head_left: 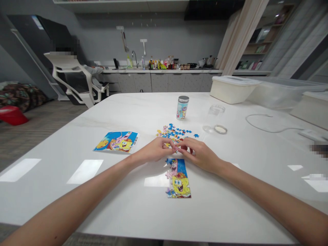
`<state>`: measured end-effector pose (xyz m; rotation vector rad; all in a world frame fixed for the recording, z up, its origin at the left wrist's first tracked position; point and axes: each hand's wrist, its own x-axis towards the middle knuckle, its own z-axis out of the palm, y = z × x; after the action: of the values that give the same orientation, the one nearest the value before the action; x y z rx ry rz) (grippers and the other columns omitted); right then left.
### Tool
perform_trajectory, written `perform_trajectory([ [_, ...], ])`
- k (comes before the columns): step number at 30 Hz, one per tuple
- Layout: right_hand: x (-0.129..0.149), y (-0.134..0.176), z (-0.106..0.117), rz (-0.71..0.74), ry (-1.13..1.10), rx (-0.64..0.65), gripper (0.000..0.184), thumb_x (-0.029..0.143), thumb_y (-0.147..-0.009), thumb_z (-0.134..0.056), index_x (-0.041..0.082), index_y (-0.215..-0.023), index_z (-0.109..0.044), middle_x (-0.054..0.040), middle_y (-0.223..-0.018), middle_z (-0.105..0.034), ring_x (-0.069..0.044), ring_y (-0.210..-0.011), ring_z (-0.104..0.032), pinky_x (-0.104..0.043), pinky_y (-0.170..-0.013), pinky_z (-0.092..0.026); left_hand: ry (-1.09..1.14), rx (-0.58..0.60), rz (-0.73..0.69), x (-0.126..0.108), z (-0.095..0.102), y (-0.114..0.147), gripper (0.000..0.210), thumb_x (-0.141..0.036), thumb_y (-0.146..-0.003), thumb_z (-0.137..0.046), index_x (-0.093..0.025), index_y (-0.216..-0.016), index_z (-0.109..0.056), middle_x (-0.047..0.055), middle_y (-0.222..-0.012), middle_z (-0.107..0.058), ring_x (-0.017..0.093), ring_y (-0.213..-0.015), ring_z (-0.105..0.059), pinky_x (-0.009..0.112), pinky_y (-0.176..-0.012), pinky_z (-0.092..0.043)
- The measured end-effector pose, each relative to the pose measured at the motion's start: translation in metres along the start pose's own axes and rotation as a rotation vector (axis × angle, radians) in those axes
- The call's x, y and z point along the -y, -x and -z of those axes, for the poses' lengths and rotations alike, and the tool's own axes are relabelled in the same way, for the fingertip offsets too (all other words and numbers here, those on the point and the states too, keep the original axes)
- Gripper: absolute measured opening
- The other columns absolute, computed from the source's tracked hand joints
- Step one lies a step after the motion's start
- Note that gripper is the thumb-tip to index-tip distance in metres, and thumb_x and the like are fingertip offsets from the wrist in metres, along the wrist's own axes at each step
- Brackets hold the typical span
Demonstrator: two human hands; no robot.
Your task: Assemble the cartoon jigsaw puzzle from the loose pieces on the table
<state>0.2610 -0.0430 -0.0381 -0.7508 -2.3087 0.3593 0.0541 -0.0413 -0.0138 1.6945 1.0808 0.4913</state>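
Over the white table my left hand (162, 149) and my right hand (195, 151) meet, fingertips pinched together on a small pink puzzle piece (176, 148). Just in front of them lies a partly joined jigsaw puzzle (179, 179) with a yellow cartoon sponge and a pink figure, its left edge ragged. Behind my fingers spreads a heap of loose puzzle pieces (176, 131), mostly blue, partly hidden by my hands. To the left rests a picture sheet (119, 141) showing the same cartoon.
A printed jar with a metal lid (182, 108) stands behind the loose pieces. Right of it are a clear round container (217, 109), a ring-shaped lid (220, 129) and a white cable (276, 131). Storage boxes (233, 89) line the back right. Someone sits in a white chair (74, 77) at left.
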Motion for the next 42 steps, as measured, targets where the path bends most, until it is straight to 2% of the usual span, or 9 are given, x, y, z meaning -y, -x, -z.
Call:
perform_trajectory([
  [4, 0.0004, 0.0001, -0.0007, -0.022, -0.022, 0.007, 0.017, 0.025, -0.095, -0.049, 0.018, -0.103, -0.062, -0.0044, -0.083, -0.063, -0.014, -0.071, -0.057, -0.029, -0.063, -0.046, 0.002, 0.006, -0.013, -0.0029, 0.0003, 0.0004, 0.022, -0.038, -0.087, -0.058, -0.018, -0.08, -0.061, -0.01, -0.035, -0.03, 0.005, -0.031, -0.026, 0.021, -0.035, -0.014],
  [10, -0.0011, 0.0022, -0.002, -0.105, -0.052, 0.008, 0.014, 0.025, -0.091, -0.052, 0.017, -0.102, -0.057, -0.0041, -0.083, -0.063, -0.014, -0.07, -0.058, -0.028, -0.06, -0.046, 0.036, 0.018, 0.007, -0.0042, -0.0002, 0.0006, 0.018, -0.035, -0.084, -0.061, -0.018, -0.078, -0.061, -0.011, -0.04, -0.03, 0.005, -0.033, -0.023, 0.02, -0.035, -0.014],
  [17, 0.0013, -0.0002, 0.0, -0.032, -0.034, 0.027, 0.009, 0.021, -0.093, -0.05, 0.018, -0.093, -0.058, -0.0037, -0.083, -0.063, -0.013, -0.07, -0.055, -0.028, -0.062, -0.044, -0.009, 0.013, 0.022, -0.0014, -0.0006, -0.0003, 0.012, -0.029, -0.08, -0.066, -0.017, -0.078, -0.062, -0.011, -0.04, -0.032, 0.005, -0.034, -0.023, 0.02, -0.034, -0.014],
  [22, 0.0007, 0.0009, -0.0001, -0.031, -0.023, 0.025, 0.008, 0.022, -0.093, -0.051, 0.018, -0.089, -0.057, -0.0023, -0.079, -0.06, -0.013, -0.07, -0.054, -0.027, -0.062, -0.043, 0.016, 0.022, 0.035, -0.0038, 0.0001, 0.0006, 0.014, -0.03, -0.082, -0.063, -0.017, -0.078, -0.064, -0.011, -0.04, -0.029, 0.004, -0.033, -0.021, 0.022, -0.035, -0.012],
  [35, 0.0037, -0.0008, 0.0017, -0.042, -0.008, 0.016, 0.009, 0.022, -0.094, -0.048, 0.019, -0.092, -0.057, -0.0039, -0.083, -0.063, -0.014, -0.07, -0.055, -0.028, -0.061, -0.043, 0.025, -0.005, 0.039, -0.0047, 0.0013, 0.0001, 0.022, -0.037, -0.083, -0.061, -0.016, -0.08, -0.067, -0.01, -0.04, -0.028, 0.005, -0.033, -0.024, 0.021, -0.037, -0.016],
  [42, 0.0023, 0.0001, 0.0011, -0.041, -0.015, 0.037, 0.009, 0.017, -0.093, -0.048, 0.018, -0.093, -0.057, -0.0039, -0.084, -0.063, -0.014, -0.071, -0.054, -0.028, -0.062, -0.043, 0.039, 0.013, 0.009, -0.0025, 0.0013, -0.0001, 0.017, -0.033, -0.082, -0.061, -0.017, -0.076, -0.063, -0.011, -0.042, -0.028, 0.005, -0.034, -0.023, 0.021, -0.036, -0.016],
])
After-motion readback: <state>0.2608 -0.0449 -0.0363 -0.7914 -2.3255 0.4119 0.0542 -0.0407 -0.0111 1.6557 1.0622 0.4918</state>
